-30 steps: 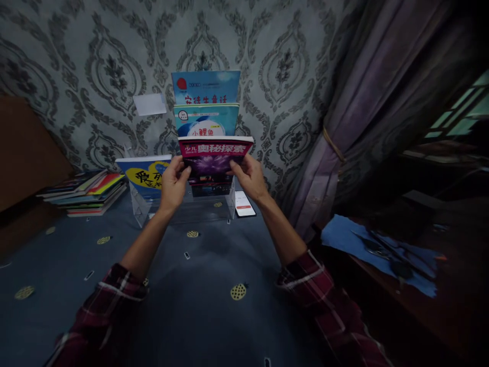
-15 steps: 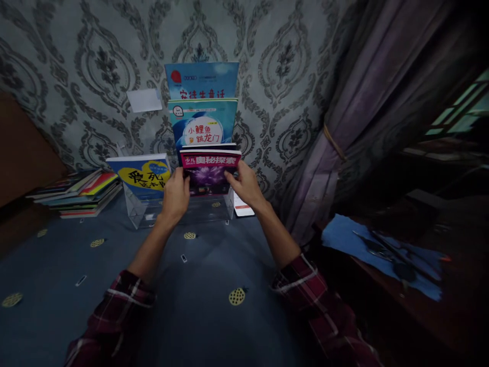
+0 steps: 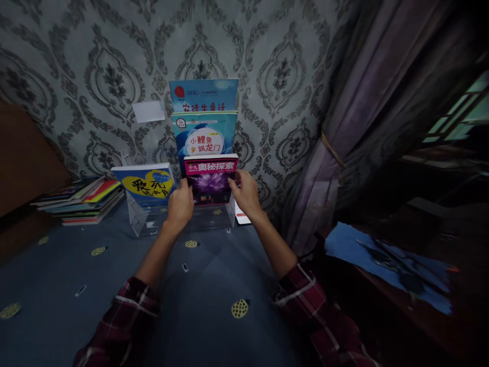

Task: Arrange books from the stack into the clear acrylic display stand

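A book with a purple and black cover [image 3: 209, 182] stands upright in the front of a clear acrylic book rack [image 3: 187, 218]. My left hand [image 3: 181, 205] grips its left edge, fingers partly hidden behind it. On the opposite edge my right hand [image 3: 245, 191] is closed, thumb on the cover. Behind rise a teal book [image 3: 206, 133] and, higher still, a light-blue book [image 3: 206, 94]. To the left, a blue book with a yellow heart [image 3: 147, 184] leans in the same rack.
A stack of books [image 3: 89, 201] lies at the left by a brown board [image 3: 26, 158]. A phone-like white object [image 3: 242, 216] rests right of the rack. Farther right hang a purple curtain [image 3: 317, 168] and a blue cloth [image 3: 344, 244] with dark tools on it.
The purple book has settled slightly lower against the teal one, with both hands still at its edges. The whole view has shifted a little, so the scene sits lower.
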